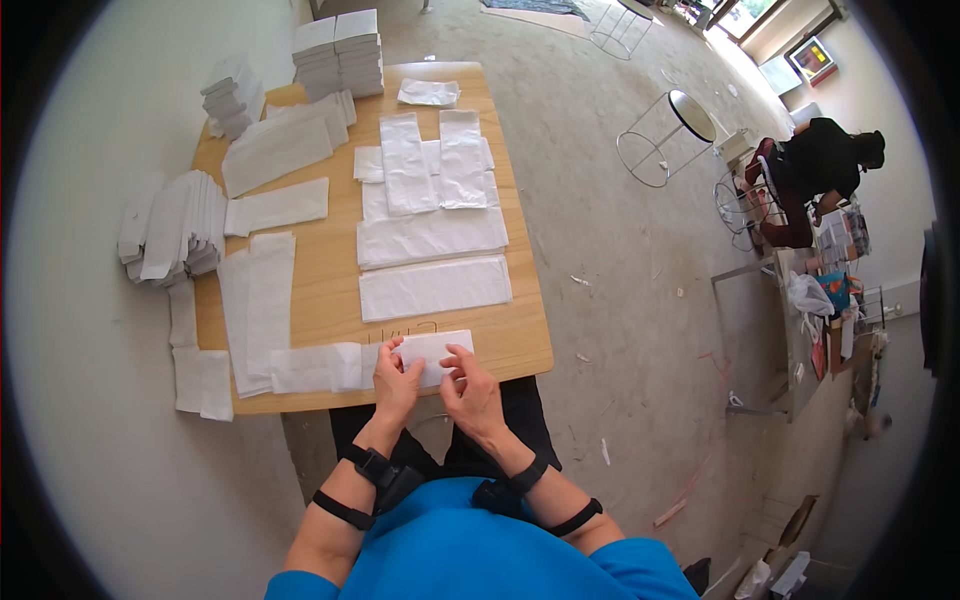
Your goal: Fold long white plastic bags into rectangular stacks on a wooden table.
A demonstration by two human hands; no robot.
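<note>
Both hands work at the near edge of the wooden bench [325, 270], on a small white folded sheet [437, 352] that lies flat there. The left hand [396, 380] rests on the sheet's left end, fingers curled and pressing on the paper. The right hand [470, 390] sits just beside it at the sheet's near right part, fingers bent and pinching at the paper's edge. Neither hand lifts the sheet off the bench.

Just to the left of the sheet, a strip of white sheets [315, 367] runs along the near edge. Farther in lie two wide white sheets [433, 287], one beyond the other, and two narrow upright pieces [435, 160] beyond those. A fanned pile of folded white pieces [180, 228] hangs over the left edge, and neat white stacks [340, 50] stand at the far end. Well to the right, another person [825, 165] sits at a cluttered table.
</note>
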